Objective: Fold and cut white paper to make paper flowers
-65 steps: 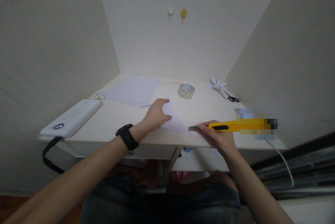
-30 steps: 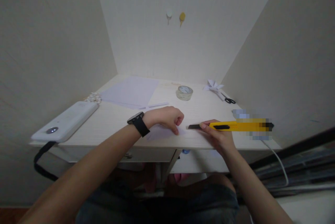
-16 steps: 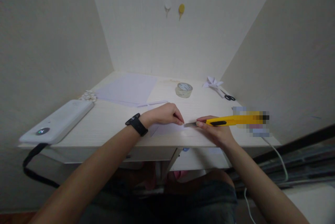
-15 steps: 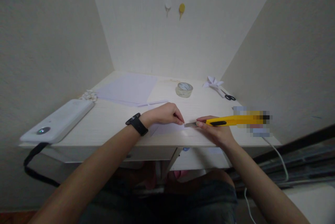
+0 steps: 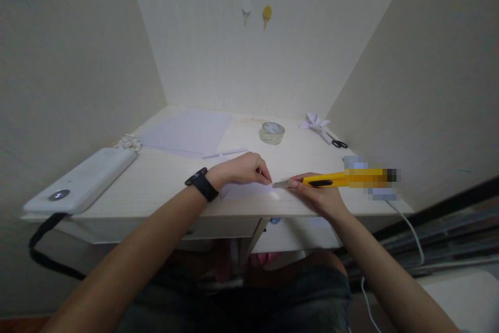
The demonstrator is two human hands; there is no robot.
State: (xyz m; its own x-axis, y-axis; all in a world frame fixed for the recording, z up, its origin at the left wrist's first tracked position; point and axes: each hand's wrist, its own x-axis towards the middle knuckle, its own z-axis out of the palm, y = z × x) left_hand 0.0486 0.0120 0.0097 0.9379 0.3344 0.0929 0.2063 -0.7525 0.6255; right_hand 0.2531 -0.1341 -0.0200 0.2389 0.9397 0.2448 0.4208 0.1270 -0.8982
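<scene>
My left hand (image 5: pixel 249 168), with a black watch on the wrist, is closed in a pinch at the right end of a small piece of white paper (image 5: pixel 246 190) on the desk. Part of that paper is hidden under the hand. My right hand (image 5: pixel 315 194) grips a yellow utility knife (image 5: pixel 329 180) near its front end. Its metal blade is out and points left, with the tip close to my left fingertips. Whether the blade touches the paper is too small to tell.
On the white desk (image 5: pixel 163 187) lie larger paper sheets (image 5: pixel 191 128), a thin paper roll (image 5: pixel 225 154), a tape roll (image 5: pixel 272 133), a paper pinwheel shape (image 5: pixel 314 121) and black-handled scissors (image 5: pixel 339 143). A white device (image 5: pixel 83 180) with a black strap sits at left.
The whole view has shifted slightly to the left. Both hands keep nearly the same pose, with the knife blade still beside the left fingertips.
</scene>
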